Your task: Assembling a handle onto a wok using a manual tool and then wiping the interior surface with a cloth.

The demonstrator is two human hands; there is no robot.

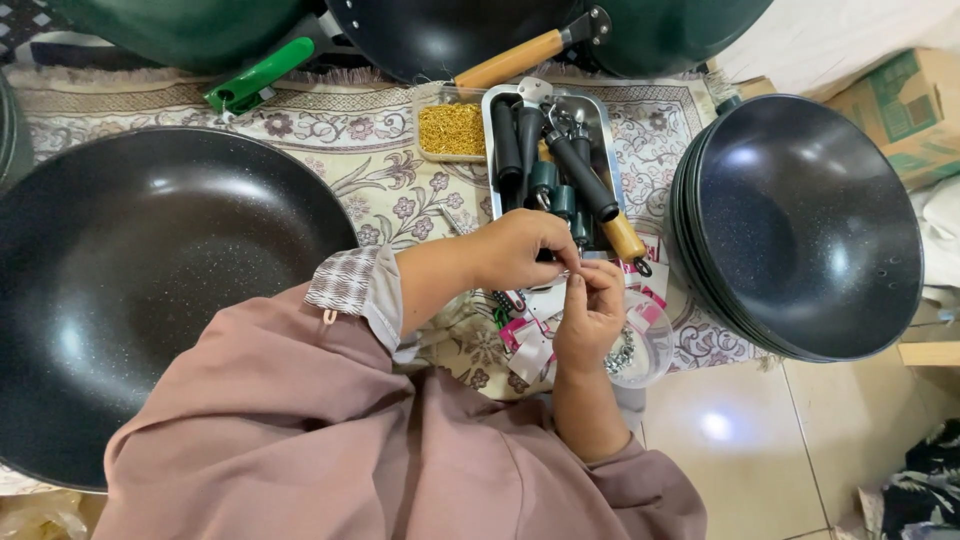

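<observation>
Right now both hands meet above the tray's near end: left hand and right hand pinch one tiny part between touching fingertips, too small to identify, its axis unclear

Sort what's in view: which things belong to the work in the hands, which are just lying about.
In use:
left hand and right hand, pinching a tiny part, too small to identify
metal tray of handles
clear bowl of small hardware
box of gold screws

Lying about:
stacked black woks
large black wok
cardboard box
</observation>
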